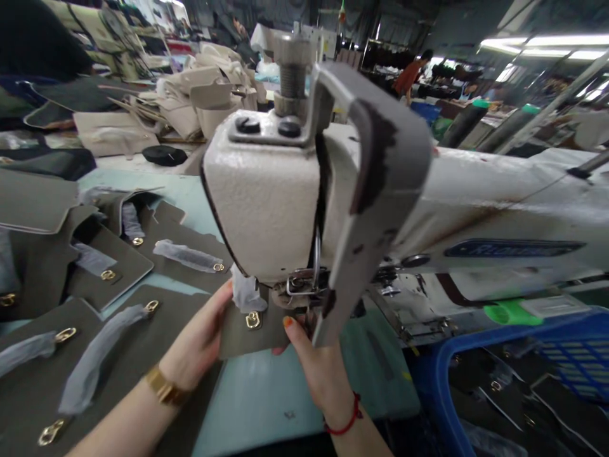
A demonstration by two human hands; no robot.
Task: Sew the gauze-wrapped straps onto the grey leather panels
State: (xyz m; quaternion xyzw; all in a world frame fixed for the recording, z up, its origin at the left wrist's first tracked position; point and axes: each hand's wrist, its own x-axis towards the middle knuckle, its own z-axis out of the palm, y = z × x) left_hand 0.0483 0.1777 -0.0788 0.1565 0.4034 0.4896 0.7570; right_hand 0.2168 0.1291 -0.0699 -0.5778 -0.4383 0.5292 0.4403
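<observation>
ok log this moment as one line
left hand: on grey panel; right hand: on same panel; panel: at sewing machine; blue basket: right

Sewing machine (266, 203) is standing mid-table, its arm (514, 216) running off right. Work panel (233, 343) is lying under the machine's head, left hand (202, 339) holding its left side, right hand (321, 371) touching its right. Loose panels (157, 330) are covering the left of the table (261, 406), overlapping, handle strips (102, 355) lying on them. Basket (445, 381) is sitting right of the table, before the arm, more panels (492, 412) lying inside. Behind left, a heap of pieces (214, 89) is resting. Behind right, rolls (507, 130) are leaning; a person (409, 76) is standing farther back.
</observation>
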